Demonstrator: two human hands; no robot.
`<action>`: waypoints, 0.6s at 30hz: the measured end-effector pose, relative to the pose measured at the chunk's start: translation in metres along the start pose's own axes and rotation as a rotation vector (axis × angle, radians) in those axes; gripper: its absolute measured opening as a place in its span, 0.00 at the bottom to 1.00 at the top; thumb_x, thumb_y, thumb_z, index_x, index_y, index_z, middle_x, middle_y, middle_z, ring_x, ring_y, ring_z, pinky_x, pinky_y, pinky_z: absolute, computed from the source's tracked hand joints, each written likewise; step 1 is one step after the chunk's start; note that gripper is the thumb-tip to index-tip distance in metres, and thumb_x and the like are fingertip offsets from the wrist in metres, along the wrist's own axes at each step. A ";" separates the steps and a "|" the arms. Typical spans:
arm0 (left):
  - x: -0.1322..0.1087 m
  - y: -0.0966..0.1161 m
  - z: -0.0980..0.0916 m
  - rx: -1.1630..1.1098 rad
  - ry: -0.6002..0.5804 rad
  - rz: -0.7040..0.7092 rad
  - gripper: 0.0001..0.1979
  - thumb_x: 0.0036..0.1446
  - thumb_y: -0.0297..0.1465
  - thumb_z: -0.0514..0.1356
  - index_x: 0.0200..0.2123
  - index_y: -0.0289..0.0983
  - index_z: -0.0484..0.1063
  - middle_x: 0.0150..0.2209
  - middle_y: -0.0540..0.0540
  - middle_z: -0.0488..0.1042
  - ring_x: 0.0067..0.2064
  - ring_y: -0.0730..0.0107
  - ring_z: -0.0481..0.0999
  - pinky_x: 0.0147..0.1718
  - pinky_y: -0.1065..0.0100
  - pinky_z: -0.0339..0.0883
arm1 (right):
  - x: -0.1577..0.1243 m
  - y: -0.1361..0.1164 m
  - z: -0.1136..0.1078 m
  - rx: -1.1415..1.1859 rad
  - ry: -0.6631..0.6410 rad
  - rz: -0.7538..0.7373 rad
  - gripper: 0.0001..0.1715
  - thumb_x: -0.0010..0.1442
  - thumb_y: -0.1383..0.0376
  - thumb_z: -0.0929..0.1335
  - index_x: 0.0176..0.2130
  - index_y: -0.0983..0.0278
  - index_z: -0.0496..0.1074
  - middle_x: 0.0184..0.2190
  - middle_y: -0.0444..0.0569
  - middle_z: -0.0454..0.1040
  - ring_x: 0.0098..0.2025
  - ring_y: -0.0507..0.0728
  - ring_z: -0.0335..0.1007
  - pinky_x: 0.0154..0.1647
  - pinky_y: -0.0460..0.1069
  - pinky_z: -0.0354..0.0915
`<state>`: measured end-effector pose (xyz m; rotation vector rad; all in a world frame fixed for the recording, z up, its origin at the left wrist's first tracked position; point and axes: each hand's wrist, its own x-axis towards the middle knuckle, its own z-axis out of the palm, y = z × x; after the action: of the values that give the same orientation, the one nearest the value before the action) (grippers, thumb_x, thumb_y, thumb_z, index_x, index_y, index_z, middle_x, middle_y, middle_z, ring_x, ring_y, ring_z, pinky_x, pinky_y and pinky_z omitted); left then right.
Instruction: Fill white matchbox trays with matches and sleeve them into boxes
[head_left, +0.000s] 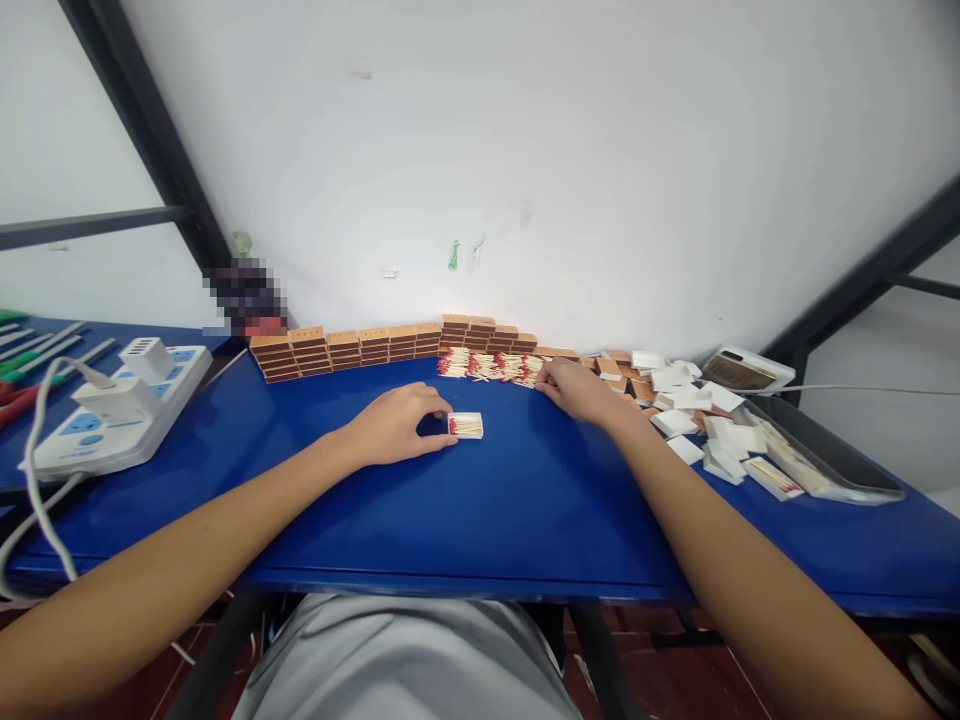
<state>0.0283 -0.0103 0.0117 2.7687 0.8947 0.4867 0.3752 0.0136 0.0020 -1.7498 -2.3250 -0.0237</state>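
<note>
My left hand (401, 425) grips the left end of a small white matchbox tray (469, 428) between thumb and fingers. Red-tipped matches lie inside that tray, which rests on the blue table. At the right end of a long pile of loose matches (487, 365), my right hand (574, 390) has its fingers bent together and pointing down. Whether a match sits between those fingertips is hidden. Just right of this hand lie brown matchbox sleeves (611, 370) and, beyond them, many white trays (679, 400).
Stacked matchboxes (345, 350) line the wall at the back. To the left, a white power strip (120, 410) carries plugs and cables. On the right are a tray with matches (774, 478), a dark flat tray-like object (832, 450) and a white phone-like device (746, 370) with a cable.
</note>
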 end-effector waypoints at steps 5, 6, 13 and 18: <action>-0.001 0.000 -0.001 -0.006 -0.004 -0.001 0.17 0.67 0.46 0.63 0.47 0.40 0.80 0.44 0.43 0.80 0.48 0.56 0.76 0.44 0.60 0.68 | -0.001 -0.005 -0.002 0.000 -0.005 -0.021 0.10 0.68 0.73 0.64 0.36 0.64 0.72 0.40 0.56 0.78 0.38 0.58 0.72 0.38 0.50 0.60; -0.001 0.000 -0.001 -0.006 -0.004 0.000 0.17 0.67 0.46 0.63 0.47 0.40 0.80 0.44 0.43 0.80 0.48 0.56 0.76 0.44 0.60 0.68 | -0.001 -0.008 -0.002 0.001 0.002 -0.024 0.09 0.68 0.72 0.64 0.37 0.64 0.72 0.40 0.56 0.78 0.38 0.58 0.71 0.39 0.50 0.61; 0.000 -0.001 0.000 0.003 0.003 0.003 0.17 0.67 0.46 0.63 0.47 0.40 0.80 0.44 0.43 0.80 0.48 0.56 0.77 0.45 0.60 0.68 | 0.001 -0.023 0.003 0.049 0.020 -0.061 0.06 0.68 0.71 0.66 0.38 0.64 0.72 0.42 0.56 0.78 0.39 0.58 0.72 0.40 0.49 0.61; 0.000 0.000 0.000 0.002 -0.009 0.000 0.17 0.67 0.46 0.63 0.48 0.40 0.80 0.44 0.43 0.80 0.48 0.56 0.76 0.45 0.60 0.68 | 0.001 -0.021 0.006 0.067 0.037 -0.013 0.03 0.69 0.69 0.67 0.40 0.64 0.72 0.40 0.55 0.79 0.38 0.58 0.71 0.38 0.49 0.60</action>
<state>0.0280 -0.0099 0.0116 2.7710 0.8937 0.4736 0.3539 0.0095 -0.0006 -1.6887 -2.2835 0.0190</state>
